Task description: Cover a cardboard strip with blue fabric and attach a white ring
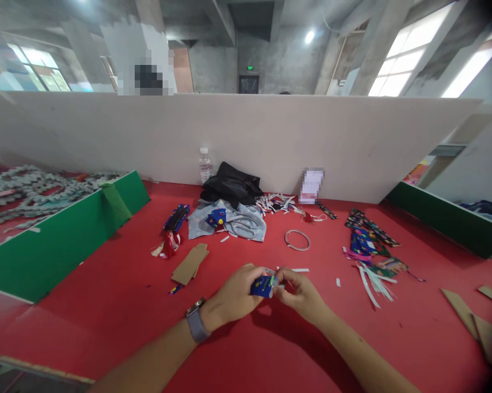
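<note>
Both my hands meet low over the red table [119, 305], pinched on one small blue patterned piece [263, 286]. My left hand [235, 295], with a grey watch on its wrist, grips the piece's left side. My right hand [298, 293] closes on its right end with thumb and fingers. A white strip [299, 269] lies on the table just beyond my right hand.
Brown cardboard pieces [190, 263] lie left of my hands, a ring [297, 240] beyond them. Patterned strips [371, 240] pile at the right. A black bag [231, 185], water bottle [205, 165] and grey cloth [238, 222] sit by the white partition [246, 136]. Green dividers [61, 234] flank the table.
</note>
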### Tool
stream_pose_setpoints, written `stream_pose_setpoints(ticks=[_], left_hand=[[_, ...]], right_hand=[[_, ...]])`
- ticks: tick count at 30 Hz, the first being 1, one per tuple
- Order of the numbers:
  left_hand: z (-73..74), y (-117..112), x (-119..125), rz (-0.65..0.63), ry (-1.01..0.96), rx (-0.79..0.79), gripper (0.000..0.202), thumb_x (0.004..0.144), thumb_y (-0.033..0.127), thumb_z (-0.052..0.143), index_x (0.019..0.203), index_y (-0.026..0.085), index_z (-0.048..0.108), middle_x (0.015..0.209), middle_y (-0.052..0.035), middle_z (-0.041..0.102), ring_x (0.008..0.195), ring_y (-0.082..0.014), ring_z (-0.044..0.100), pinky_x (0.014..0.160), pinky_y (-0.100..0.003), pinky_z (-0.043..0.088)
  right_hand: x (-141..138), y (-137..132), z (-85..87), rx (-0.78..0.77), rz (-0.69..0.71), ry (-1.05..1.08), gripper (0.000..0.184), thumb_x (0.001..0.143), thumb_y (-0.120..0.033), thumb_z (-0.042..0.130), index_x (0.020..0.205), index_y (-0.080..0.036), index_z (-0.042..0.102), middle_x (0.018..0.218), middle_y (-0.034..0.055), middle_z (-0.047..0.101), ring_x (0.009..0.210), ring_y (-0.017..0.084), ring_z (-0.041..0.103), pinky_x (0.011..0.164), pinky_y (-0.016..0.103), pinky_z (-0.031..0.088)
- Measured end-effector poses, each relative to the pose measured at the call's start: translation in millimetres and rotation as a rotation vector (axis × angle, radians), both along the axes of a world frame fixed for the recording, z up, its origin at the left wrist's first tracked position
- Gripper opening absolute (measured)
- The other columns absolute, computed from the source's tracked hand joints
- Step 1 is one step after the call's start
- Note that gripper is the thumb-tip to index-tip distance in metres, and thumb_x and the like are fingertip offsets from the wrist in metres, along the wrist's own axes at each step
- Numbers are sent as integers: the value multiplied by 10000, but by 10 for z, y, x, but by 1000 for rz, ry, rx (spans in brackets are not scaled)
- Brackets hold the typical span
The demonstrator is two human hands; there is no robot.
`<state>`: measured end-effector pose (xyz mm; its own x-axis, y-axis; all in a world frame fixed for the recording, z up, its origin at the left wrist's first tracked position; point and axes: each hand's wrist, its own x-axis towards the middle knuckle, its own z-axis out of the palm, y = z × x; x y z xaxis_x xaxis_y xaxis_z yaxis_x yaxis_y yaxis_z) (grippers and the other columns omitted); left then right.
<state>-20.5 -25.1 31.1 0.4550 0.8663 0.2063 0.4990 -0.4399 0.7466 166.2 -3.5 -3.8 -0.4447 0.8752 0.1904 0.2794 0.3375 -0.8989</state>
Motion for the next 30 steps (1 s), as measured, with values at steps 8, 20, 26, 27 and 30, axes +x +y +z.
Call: stream_pose_setpoints(ticks=[8, 20, 26, 27, 30], left_hand=[[13, 53, -9, 107, -153, -147, 258, 849, 369, 446, 720, 155, 510, 652, 31, 472, 625, -107, 426, 581, -213, 326], [-9, 44, 7, 48, -340, -407, 105, 714, 235, 558, 754, 139, 574, 669, 36, 475, 645, -102, 415, 614, -202, 337], [-41, 64, -17, 24, -266, -384, 68, 685, 203, 537, 711, 141, 549, 658, 38, 470, 642, -105, 412, 611, -204, 346], [-33, 61, -21, 24, -243, -367, 63, 684, 200, 530, 702, 141, 545, 656, 37, 472, 642, -106, 413, 606, -203, 345], [4, 45, -24, 32, -170, -309, 67, 675, 183, 517, 697, 137, 560, 647, 35, 481, 637, -106, 418, 584, -195, 339]], right_hand=[[43, 27, -49, 1, -11, 86, 161, 803, -347, 575, 826, -187, 570, 776, 8, 578, 728, 143, 515, 689, 266, 416], [41, -55, 148, 498, 37, -66, 117, 865, -236, 529, 923, -233, 631, 819, 41, 637, 784, 175, 553, 715, 314, 437], [23, -65, 133, 607, 49, -147, 113, 872, -243, 526, 918, -231, 629, 818, 45, 642, 767, 167, 552, 681, 309, 435], [21, -66, 132, 628, 55, -168, 106, 874, -237, 525, 902, -230, 626, 817, 44, 644, 768, 166, 550, 678, 307, 430], [16, -71, 133, 685, 70, -208, 105, 878, -208, 519, 885, -227, 621, 828, 41, 648, 777, 160, 543, 684, 304, 423]])
